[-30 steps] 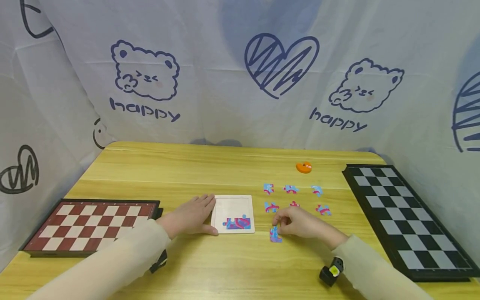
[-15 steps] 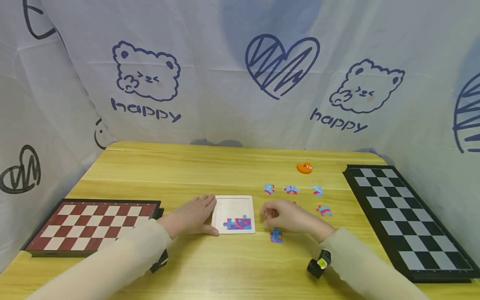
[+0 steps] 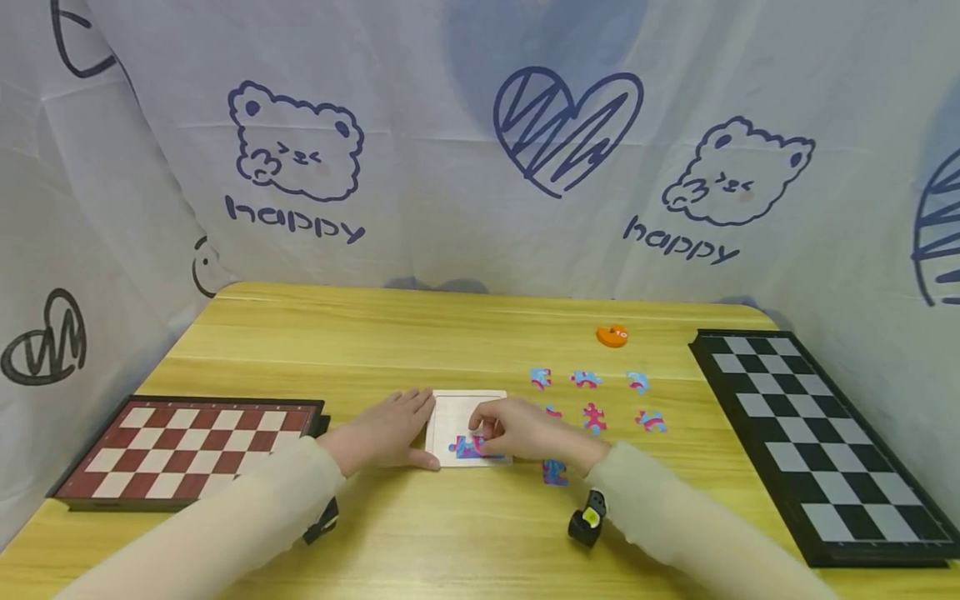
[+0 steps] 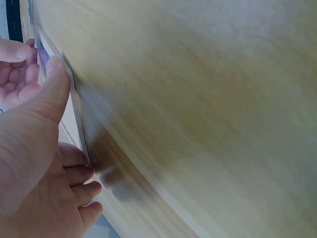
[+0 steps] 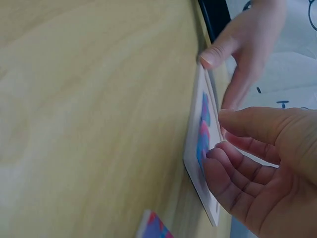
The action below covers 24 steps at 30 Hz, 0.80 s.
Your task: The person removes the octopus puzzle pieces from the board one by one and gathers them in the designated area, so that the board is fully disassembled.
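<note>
My left hand (image 3: 386, 429) rests at the left side of a white square puzzle tray (image 3: 452, 412), with fingers extended along its edge and thumb by the near corner. Joined blue, purple and pink jigsaw pieces (image 3: 468, 447) fill part of the tray's near side. My right hand (image 3: 517, 429) reaches over them with fingers bent. In the right wrist view its fingertips are right at the jigsaw pieces (image 5: 203, 139), with a gap between thumb and index finger; no piece shows in that gap. A loose jigsaw piece (image 3: 555, 473) lies below the right wrist.
Several more jigsaw pieces (image 3: 585, 380) lie in rows right of the tray, one partly covered by the right hand. Behind them is an orange curved piece (image 3: 612, 336). A red-and-white chessboard (image 3: 191, 446) lies at left, a black-and-white chessboard (image 3: 810, 442) at right.
My right hand has left the near loose jigsaw piece and moved left to the pieces in the tray. The pink piece it covered now shows. My left hand stays in place.
</note>
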{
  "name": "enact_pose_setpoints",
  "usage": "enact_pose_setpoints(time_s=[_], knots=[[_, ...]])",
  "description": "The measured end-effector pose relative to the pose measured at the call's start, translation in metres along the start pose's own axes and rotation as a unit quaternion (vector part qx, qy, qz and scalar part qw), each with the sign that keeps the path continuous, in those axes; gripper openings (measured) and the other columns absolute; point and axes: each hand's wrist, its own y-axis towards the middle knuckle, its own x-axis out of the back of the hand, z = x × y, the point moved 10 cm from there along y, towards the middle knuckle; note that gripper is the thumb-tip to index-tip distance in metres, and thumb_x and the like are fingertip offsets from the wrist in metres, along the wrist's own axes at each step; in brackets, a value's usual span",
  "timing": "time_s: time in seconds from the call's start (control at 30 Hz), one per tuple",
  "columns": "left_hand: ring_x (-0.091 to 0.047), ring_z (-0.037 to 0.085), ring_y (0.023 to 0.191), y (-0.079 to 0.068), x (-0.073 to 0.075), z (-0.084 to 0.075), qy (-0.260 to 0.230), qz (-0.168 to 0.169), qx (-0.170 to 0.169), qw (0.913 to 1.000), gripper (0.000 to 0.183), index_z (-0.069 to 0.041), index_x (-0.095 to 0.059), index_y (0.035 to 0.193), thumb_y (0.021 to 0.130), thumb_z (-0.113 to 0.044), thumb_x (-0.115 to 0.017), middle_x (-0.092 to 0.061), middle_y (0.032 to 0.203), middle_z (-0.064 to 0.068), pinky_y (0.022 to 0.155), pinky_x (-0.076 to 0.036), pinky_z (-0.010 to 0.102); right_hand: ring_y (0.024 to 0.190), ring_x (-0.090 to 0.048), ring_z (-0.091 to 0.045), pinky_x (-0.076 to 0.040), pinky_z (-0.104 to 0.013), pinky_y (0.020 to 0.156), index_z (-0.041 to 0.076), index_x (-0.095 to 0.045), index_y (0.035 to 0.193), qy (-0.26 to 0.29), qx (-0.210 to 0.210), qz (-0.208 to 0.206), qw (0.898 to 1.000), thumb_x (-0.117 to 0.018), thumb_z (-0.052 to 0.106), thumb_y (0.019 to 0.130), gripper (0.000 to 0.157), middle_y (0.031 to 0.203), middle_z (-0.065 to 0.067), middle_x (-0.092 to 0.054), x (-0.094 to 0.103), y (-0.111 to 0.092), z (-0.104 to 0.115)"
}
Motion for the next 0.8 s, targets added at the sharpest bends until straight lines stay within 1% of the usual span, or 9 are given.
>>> enact_pose_setpoints(time_s=[0.1, 0.2, 0.3, 0.5, 0.6, 0.73, 0.8], knots=[[-0.023, 0.037, 0.132, 0.0001, 0.0008, -0.0006, -0.001, -0.003, -0.003, 1.0, 0.089, 0.012, -0.029, 0.138, 0.084, -0.053, -0.056, -0.024, 0.145, 0.025, 0.107, -0.021, 0.046, 0.064, -0.046, -0.008, -0.042, -0.023, 0.06, 0.007, -0.062, 0.097, -0.012, 0.009, -0.001, 1.0, -0.068, 0.006, 0.082, 0.016, 0.073, 0.006, -0.052, -0.0035, 0.0036, 0.0029], [-0.024, 0.037, 0.132, 0.0, 0.0012, -0.0011, 0.001, -0.004, -0.005, 1.0, 0.089, 0.012, -0.029, 0.138, 0.084, -0.053, -0.056, -0.024, 0.144, 0.026, 0.107, -0.021, 0.046, 0.064, -0.045, -0.008, -0.041, -0.023, 0.059, 0.007, -0.061, 0.095, -0.022, 0.009, -0.004, 1.0, -0.069, 0.005, 0.081, 0.017, 0.073, 0.005, -0.051, -0.0053, 0.005, 0.0038], [-0.023, 0.037, 0.132, 0.0, 0.0009, -0.0008, 0.001, -0.003, -0.005, 1.0, 0.089, 0.012, -0.029, 0.138, 0.084, -0.053, -0.056, -0.024, 0.145, 0.026, 0.107, -0.021, 0.046, 0.064, -0.045, -0.009, -0.041, -0.023, 0.059, 0.007, -0.061, 0.094, -0.026, 0.002, -0.007, 1.0, -0.069, 0.005, 0.08, 0.017, 0.073, 0.004, -0.051, -0.0056, 0.0054, 0.0032], [-0.022, 0.037, 0.133, -0.0001, 0.0003, 0.0, -0.001, 0.002, -0.002, 1.0, 0.089, 0.012, -0.028, 0.138, 0.084, -0.053, -0.056, -0.022, 0.145, 0.025, 0.107, -0.02, 0.046, 0.064, -0.046, -0.01, -0.041, -0.024, 0.058, 0.008, -0.061, 0.085, -0.031, -0.019, -0.01, 0.999, -0.068, 0.005, 0.081, 0.009, 0.071, 0.004, -0.05, -0.0063, 0.0078, -0.001], [-0.022, 0.037, 0.133, 0.0, 0.0001, -0.0002, -0.001, 0.002, -0.002, 1.0, 0.089, 0.012, -0.028, 0.138, 0.084, -0.053, -0.056, -0.023, 0.145, 0.025, 0.107, -0.02, 0.046, 0.064, -0.046, -0.009, -0.041, -0.023, 0.058, 0.008, -0.061, 0.083, -0.039, -0.018, -0.013, 0.999, -0.068, 0.005, 0.08, 0.008, 0.071, 0.004, -0.05, -0.0065, 0.0084, -0.0015], [-0.022, 0.036, 0.133, 0.0003, -0.0006, 0.0, -0.003, 0.003, -0.001, 1.0, 0.089, 0.011, -0.028, 0.138, 0.084, -0.053, -0.056, -0.023, 0.145, 0.025, 0.107, -0.02, 0.045, 0.064, -0.046, -0.009, -0.041, -0.023, 0.058, 0.009, -0.06, 0.082, -0.035, -0.018, -0.018, 0.999, -0.068, 0.004, 0.08, 0.01, 0.071, 0.005, -0.05, -0.0062, 0.0084, -0.0029], [-0.022, 0.036, 0.133, 0.0005, -0.0006, 0.0002, -0.004, 0.004, 0.0, 1.0, 0.089, 0.011, -0.028, 0.139, 0.084, -0.053, -0.056, -0.022, 0.145, 0.025, 0.107, -0.02, 0.045, 0.064, -0.046, -0.009, -0.041, -0.022, 0.058, 0.009, -0.059, 0.082, -0.023, -0.019, -0.021, 0.999, -0.068, 0.005, 0.081, 0.011, 0.071, 0.005, -0.051, -0.0056, 0.0083, -0.0038]])
